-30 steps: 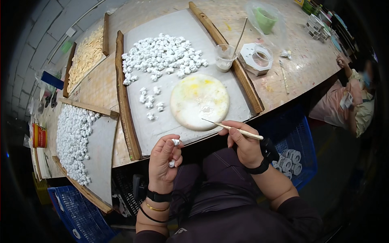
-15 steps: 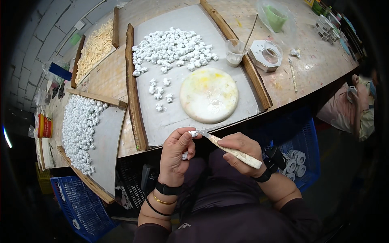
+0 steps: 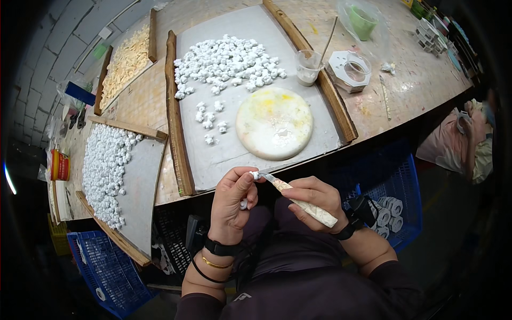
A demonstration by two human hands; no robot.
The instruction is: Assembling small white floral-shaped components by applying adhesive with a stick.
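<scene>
Between the thumb and forefinger of my left hand (image 3: pixel 233 200) is pinched a small white knobbly piece (image 3: pixel 255 175). A second white piece (image 3: pixel 244 204) sits lower, within the same hand's curled fingers. My right hand (image 3: pixel 318 200) grips the thick, pale, stained handle of a small knife-like tool (image 3: pixel 306 205). The tool's narrow metal tip touches or nearly touches the pinched piece. Beyond my hands, on a grey-white board (image 3: pixel 208 170), lie a round whitish slab (image 3: pixel 274 124) with yellow stains, a few loose white pieces (image 3: pixel 208 125) and a big cluster of them (image 3: pixel 229 61).
Wooden strips (image 3: pixel 178 122) edge the board. A clear cup (image 3: pixel 308 69) with a stick stands by the right strip, beside a white octagonal holder (image 3: pixel 349 71). More white pieces (image 3: pixel 104 170) fill a left tray; cream pieces (image 3: pixel 125 66) lie behind. A blue crate (image 3: pixel 109 272) stands below left.
The tool in my right hand has shifted slightly left and tilted at the tip against the white piece. My left hand stays nearly in place.
</scene>
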